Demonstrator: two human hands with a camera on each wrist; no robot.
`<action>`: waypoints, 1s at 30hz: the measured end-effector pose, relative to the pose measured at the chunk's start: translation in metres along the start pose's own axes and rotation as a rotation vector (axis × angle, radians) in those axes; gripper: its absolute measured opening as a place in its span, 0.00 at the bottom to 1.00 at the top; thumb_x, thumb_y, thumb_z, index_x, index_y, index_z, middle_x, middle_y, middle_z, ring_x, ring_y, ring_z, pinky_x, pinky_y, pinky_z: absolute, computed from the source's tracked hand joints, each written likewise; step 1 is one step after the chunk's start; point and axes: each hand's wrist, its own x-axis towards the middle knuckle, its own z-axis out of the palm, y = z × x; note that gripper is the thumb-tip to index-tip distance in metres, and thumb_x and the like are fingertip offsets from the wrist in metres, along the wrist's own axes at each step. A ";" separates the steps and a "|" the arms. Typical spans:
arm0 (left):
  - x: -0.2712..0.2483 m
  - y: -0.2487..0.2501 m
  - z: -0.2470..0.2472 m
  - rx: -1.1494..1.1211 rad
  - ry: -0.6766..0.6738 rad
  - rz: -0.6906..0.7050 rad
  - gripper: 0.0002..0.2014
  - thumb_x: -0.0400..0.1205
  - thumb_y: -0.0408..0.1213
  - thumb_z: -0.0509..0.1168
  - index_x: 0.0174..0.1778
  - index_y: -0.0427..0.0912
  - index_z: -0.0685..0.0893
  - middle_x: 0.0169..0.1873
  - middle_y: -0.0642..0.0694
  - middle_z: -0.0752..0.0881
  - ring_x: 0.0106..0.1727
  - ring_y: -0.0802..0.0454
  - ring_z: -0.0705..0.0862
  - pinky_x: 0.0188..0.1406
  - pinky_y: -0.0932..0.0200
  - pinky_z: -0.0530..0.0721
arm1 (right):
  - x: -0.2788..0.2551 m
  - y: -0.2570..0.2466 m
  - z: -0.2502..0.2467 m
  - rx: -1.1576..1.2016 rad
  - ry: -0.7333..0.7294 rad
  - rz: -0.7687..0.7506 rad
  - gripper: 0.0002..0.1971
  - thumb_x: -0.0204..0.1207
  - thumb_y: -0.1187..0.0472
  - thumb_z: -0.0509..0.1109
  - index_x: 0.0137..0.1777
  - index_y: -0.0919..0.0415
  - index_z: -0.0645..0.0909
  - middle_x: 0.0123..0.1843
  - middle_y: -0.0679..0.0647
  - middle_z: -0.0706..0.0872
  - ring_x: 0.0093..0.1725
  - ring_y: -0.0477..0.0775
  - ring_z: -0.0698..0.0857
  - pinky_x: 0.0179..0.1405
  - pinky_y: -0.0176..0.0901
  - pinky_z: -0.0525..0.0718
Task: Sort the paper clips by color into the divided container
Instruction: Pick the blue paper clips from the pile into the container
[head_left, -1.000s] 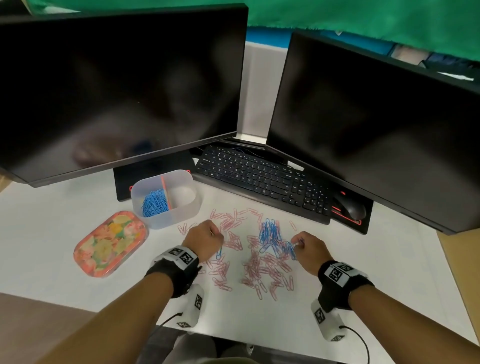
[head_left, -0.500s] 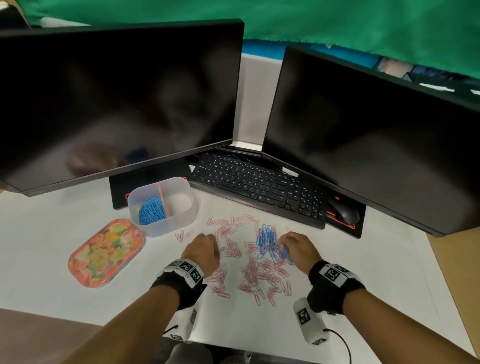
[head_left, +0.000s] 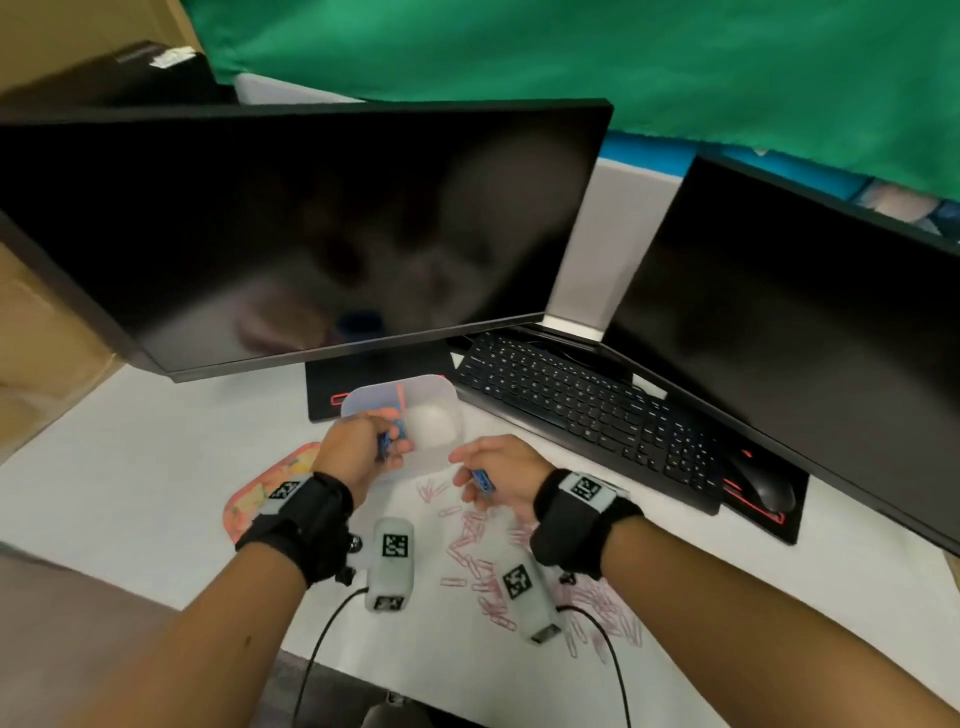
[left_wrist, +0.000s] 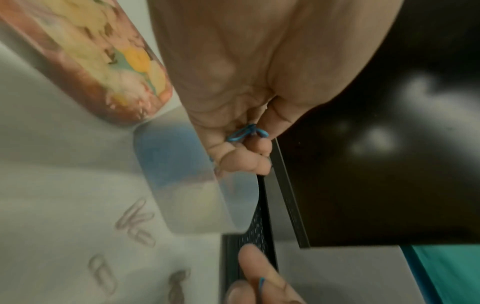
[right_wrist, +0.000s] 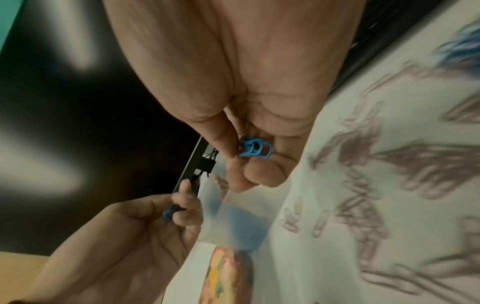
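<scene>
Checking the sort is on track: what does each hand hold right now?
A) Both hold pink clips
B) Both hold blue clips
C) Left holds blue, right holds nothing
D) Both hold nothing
B: the left hand pinches blue paper clips over the divided container, and the right hand pinches its own blue clips.

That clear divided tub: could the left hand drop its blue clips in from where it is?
Probably yes. The left hand, pinching blue clips, hangs over the open tub, with no lid or object between.
</scene>
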 end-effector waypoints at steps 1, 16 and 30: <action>0.003 0.004 -0.005 0.007 0.013 0.000 0.11 0.84 0.25 0.53 0.52 0.38 0.79 0.32 0.42 0.79 0.25 0.53 0.82 0.26 0.62 0.80 | 0.005 -0.009 0.010 -0.009 -0.007 -0.010 0.12 0.82 0.72 0.56 0.45 0.63 0.79 0.35 0.60 0.80 0.27 0.53 0.78 0.21 0.39 0.74; 0.045 0.021 -0.026 0.271 0.131 0.013 0.10 0.83 0.32 0.59 0.56 0.34 0.83 0.56 0.29 0.85 0.51 0.38 0.84 0.62 0.43 0.84 | 0.055 -0.066 0.069 0.057 0.078 0.042 0.10 0.81 0.74 0.59 0.39 0.63 0.74 0.37 0.60 0.77 0.35 0.54 0.80 0.44 0.47 0.84; 0.030 0.037 -0.016 0.725 0.123 0.347 0.12 0.80 0.30 0.58 0.43 0.47 0.86 0.44 0.45 0.88 0.49 0.45 0.86 0.56 0.48 0.86 | 0.017 -0.008 -0.026 -0.140 0.297 -0.097 0.11 0.81 0.70 0.61 0.57 0.60 0.82 0.54 0.59 0.86 0.46 0.52 0.85 0.43 0.39 0.87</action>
